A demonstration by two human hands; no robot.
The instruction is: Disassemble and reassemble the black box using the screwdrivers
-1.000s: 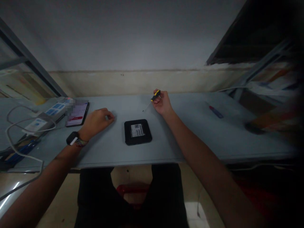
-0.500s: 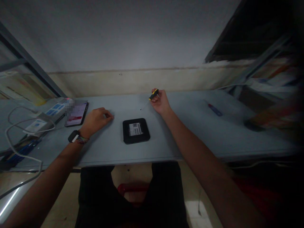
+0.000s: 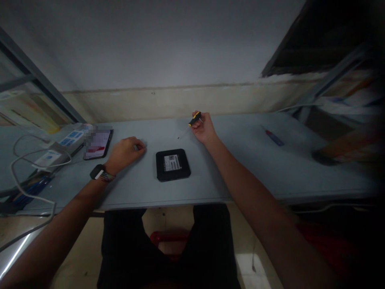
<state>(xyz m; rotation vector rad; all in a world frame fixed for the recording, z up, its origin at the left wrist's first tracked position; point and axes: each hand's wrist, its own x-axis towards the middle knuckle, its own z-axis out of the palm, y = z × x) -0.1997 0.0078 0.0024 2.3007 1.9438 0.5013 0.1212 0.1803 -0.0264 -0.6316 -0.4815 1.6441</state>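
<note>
My right hand (image 3: 204,127) is closed around a screwdriver (image 3: 195,119) with a black and yellow handle. Its thin shaft slants down to the left, the dark tip above the far part of the table. A flat black square device (image 3: 173,165) with a white printed label lies below the tip, apart from it. To the device's left my left hand (image 3: 124,153) rests on the table, fingers loosely curled, with nothing seen in them. A dark watch and a woven band circle that wrist. Beside that hand lies a phone (image 3: 98,143) with its screen lit.
A second screwdriver (image 3: 273,138), red and blue, lies to the right on the table (image 3: 210,184). A blurred orange object (image 3: 337,148) is farther right. At left are a white power strip (image 3: 60,149) and looping cables (image 3: 18,182). A wall runs along the back.
The whole view has shifted very slightly. My right hand keeps the screwdriver in nearly the same pose, and my left hand stays resting on the table.
</note>
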